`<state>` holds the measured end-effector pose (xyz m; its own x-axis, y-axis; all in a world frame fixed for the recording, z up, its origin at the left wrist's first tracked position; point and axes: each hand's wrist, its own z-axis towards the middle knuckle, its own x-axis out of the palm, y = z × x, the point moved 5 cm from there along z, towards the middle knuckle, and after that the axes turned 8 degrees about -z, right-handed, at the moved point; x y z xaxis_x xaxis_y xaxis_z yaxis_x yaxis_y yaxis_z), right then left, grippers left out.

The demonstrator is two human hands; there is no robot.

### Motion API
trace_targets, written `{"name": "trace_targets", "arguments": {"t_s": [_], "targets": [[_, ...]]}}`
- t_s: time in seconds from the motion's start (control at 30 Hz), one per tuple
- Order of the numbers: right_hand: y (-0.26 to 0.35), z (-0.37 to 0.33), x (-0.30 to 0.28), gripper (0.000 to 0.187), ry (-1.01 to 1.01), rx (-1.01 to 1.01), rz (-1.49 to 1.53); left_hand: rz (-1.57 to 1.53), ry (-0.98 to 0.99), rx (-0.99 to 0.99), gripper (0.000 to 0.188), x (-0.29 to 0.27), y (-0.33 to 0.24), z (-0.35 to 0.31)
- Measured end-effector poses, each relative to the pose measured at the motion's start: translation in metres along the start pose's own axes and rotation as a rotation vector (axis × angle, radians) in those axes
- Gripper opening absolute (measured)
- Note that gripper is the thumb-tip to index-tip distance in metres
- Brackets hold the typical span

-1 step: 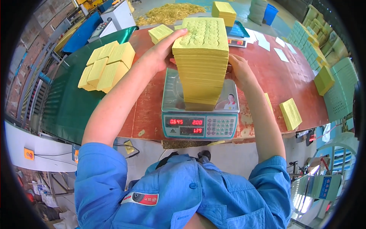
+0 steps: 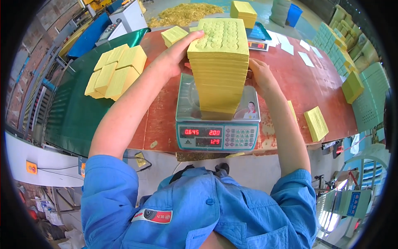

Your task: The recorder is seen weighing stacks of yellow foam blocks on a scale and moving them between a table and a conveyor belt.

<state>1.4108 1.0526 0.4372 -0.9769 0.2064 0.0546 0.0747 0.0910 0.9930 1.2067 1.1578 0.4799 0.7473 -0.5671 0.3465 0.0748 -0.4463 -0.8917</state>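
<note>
A tall stack of yellow embossed paper sheets (image 2: pixel 222 79) stands upright on the pan of a digital scale (image 2: pixel 241 146), its red display lit. My left hand (image 2: pixel 180 53) is closed on the stack's upper left side, its thumb over the top edge and its other fingers partly hidden behind. On the opposite side, my right hand (image 2: pixel 261 74) holds the stack with bent fingers, their tips partly out of sight behind it. Rows of stamped round marks cover the top sheet.
Several yellow stacks (image 2: pixel 117 71) lie together on the green surface at left. Another yellow stack (image 2: pixel 243 14) sits on a second scale (image 2: pixel 258 45) behind. White sheets (image 2: pixel 306 59) and a small yellow stack (image 2: pixel 316 124) lie on the red tabletop (image 2: pixel 286 87) at right.
</note>
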Motion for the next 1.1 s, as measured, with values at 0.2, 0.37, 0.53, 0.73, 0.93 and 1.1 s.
{"name": "trace_targets", "arguments": {"t_s": [0.2, 0.37, 0.53, 0.73, 0.93, 1.1], "targets": [[-0.001, 0.001, -0.003, 0.034, -0.042, 0.007, -0.009, 0.094, -0.059, 0.024, 0.076, 0.000, -0.005, 0.000], [-0.006, 0.004, -0.002, 0.032, -0.029, -0.015, 0.004, 0.126, -0.050, 0.057, 0.078, 0.000, -0.007, 0.000], [-0.012, -0.009, -0.007, 0.032, -0.148, -0.048, 0.021, 0.041, -0.135, 0.174, 0.078, 0.009, 0.008, -0.001], [-0.040, -0.004, -0.012, 0.039, -0.154, -0.146, -0.113, 0.093, -0.063, 0.267, 0.073, -0.019, 0.079, 0.014], [-0.071, 0.018, -0.018, 0.057, -0.318, -0.215, 0.104, -0.146, 0.043, 0.318, 0.060, -0.012, 0.099, 0.029], [-0.089, 0.034, 0.006, 0.049, -0.382, -0.056, 0.279, -0.332, 0.040, 0.299, 0.062, 0.007, 0.090, 0.038]]}}
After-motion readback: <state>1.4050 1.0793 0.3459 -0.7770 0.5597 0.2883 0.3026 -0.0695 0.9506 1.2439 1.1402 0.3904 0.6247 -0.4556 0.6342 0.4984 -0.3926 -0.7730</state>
